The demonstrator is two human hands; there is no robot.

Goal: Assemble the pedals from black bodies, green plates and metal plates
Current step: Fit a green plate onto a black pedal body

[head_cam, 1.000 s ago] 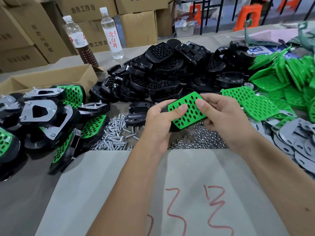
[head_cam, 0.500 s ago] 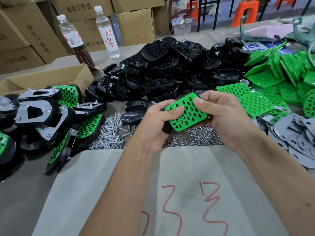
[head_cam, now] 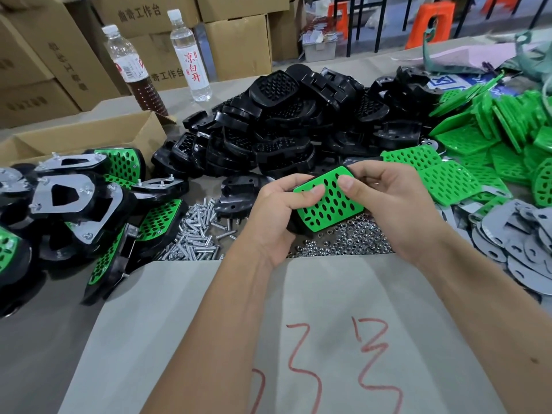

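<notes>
Head view: a green plate (head_cam: 328, 201) w/ oval holes was held over a black body (head_cam: 294, 224), only a dark edge of which showed under the plate's near-left side. The left hand (head_cam: 277, 216) was curled round the pair from the left, thumb pressed on the plate's top face, fingers hidden underneath. The right hand (head_cam: 394, 204) gripped the plate's far-right corner, thumb on top, other fingers bent round the edge. Plate & body were held above the tabletop (head_cam: 44, 339), tilted, far end higher.

Landmark = held plate. Directly below it a spread of small nuts (head_cam: 349, 240) lay on the tabletop. Left of the nuts, a heap of silver screws (head_cam: 194, 234). Behind the plate, a big pile of loose black bodies (head_cam: 283, 127) was stacked; one more body (head_cam: 239, 192) lay just left of the left hand. Right of the plate & beyond it, a pile of green plates (head_cam: 484, 144) was spread, some flat, some on edge. Near-right of the plate, grey metal plates (head_cam: 522, 243) lay overlapped. Far left of it, finished pedals (head_cam: 89, 210) were heaped, metal plates & bolts facing up on several. Behind those, an open cardboard box (head_cam: 89, 138). Far-left behind the plate, 2 bottles stood: one w/ dark liquid (head_cam: 134, 70), one clear (head_cam: 191, 58). Near side of the plate, a grey sheet (head_cam: 209, 309) w/ red marks covered the tabletop under both forearms.
</notes>
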